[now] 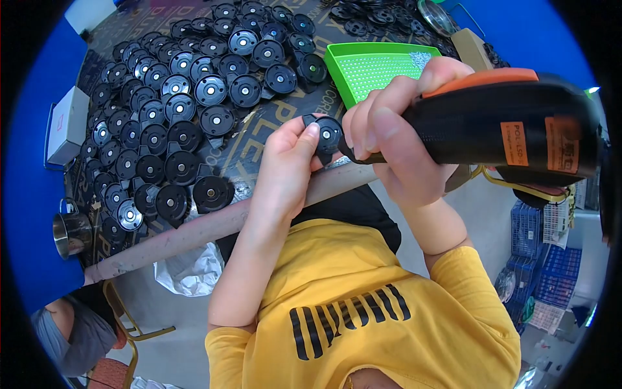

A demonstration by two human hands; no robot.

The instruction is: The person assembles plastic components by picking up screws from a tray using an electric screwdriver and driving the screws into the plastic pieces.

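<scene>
My left hand [285, 159] is closed on a small round black plastic part [328, 136], with the thumb pressed on its near side. In my right hand [405, 133] is a black and orange electric screwdriver [479, 126], lying nearly level, its nose toward the round part. The screwdriver's nose meets or nearly meets the part's edge; fingers hide the exact contact. Beyond my right hand stands a green perforated tray [334, 68] with small silvery screws [421, 59] at its far right end.
Many similar black round parts [210, 91] with metal centres cover the left of the table. More black pieces [382, 21] lie at the back. A white box [68, 126] and a metal cup [71, 230] stand at left. Another person [71, 330] sits at lower left.
</scene>
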